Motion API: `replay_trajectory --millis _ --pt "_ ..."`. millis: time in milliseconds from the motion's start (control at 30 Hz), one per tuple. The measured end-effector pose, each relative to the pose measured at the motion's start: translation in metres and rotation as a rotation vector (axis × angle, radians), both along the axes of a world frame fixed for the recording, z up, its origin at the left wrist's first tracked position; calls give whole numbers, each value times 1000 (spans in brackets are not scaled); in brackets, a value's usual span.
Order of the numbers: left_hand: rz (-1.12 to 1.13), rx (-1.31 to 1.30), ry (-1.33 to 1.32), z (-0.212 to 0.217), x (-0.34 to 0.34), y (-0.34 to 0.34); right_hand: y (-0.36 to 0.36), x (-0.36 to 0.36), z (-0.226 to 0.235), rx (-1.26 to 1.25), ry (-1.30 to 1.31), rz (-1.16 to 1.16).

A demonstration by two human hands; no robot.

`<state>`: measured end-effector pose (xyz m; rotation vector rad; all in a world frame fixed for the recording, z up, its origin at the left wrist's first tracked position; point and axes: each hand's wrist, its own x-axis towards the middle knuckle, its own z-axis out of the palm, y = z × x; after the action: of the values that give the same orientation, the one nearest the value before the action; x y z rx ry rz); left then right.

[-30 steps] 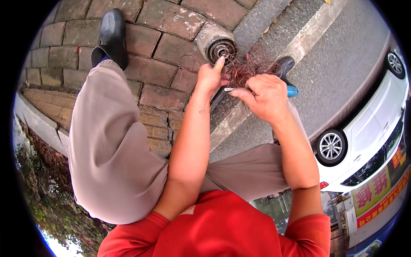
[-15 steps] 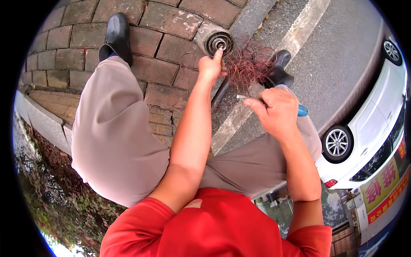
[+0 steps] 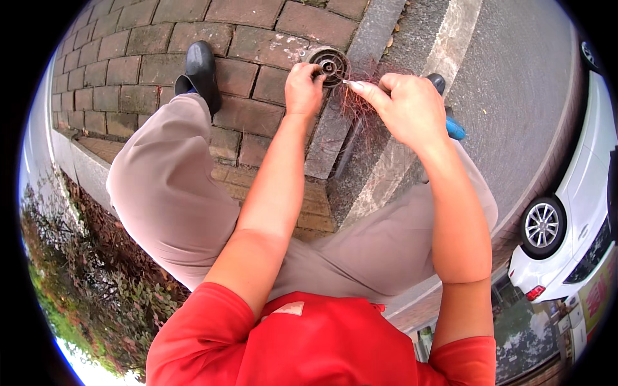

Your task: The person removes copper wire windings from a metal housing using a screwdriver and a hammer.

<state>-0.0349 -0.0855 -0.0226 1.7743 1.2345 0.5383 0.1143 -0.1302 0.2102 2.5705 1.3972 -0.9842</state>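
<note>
A round grey metal motor housing (image 3: 335, 55) stands at the top middle, its ringed opening facing up. My left hand (image 3: 304, 91) is closed at its left side, fingertips curled at the rim; what lies beneath them is hidden. My right hand (image 3: 412, 109) is wrapped around a flat-bladed tool with a blue handle (image 3: 455, 128), whose end sticks out past the fist. Its metal tip points left, close to the housing's lower right rim; I cannot tell whether it touches. Beneath that hand lies a tangle of thin reddish wire (image 3: 360, 103), partly covered.
Brick paving (image 3: 145, 71) meets a stone kerb (image 3: 327, 145) beside the housing. Asphalt with a white painted line (image 3: 450, 38) lies to the right. A dark shoe (image 3: 201, 67) is at the left, another mostly behind my right hand. A white car (image 3: 579, 186) is parked far right.
My right hand has brought the tool up and left to the housing. My left hand has shifted left from the housing's centre to its side. The view has moved slightly.
</note>
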Motion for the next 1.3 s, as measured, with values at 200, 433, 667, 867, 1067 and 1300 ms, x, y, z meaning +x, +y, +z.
replay_trajectory --millis 200,433,667,867,1067,1300 --pt "-155 25 102 14 7 20 -15 11 -10 174 6 -18" --pt "-265 166 190 9 7 25 -9 16 -10 151 39 -22" --pt "-191 -182 131 12 3 27 -10 28 -20 142 37 -50" --pt "-186 -372 -47 21 14 25 -9 32 -27 128 75 -58" --pt "86 -771 -357 38 24 7 -13 38 -22 48 84 -84" --pt "320 -1052 -258 78 46 2 -13 54 3 -111 67 -45"
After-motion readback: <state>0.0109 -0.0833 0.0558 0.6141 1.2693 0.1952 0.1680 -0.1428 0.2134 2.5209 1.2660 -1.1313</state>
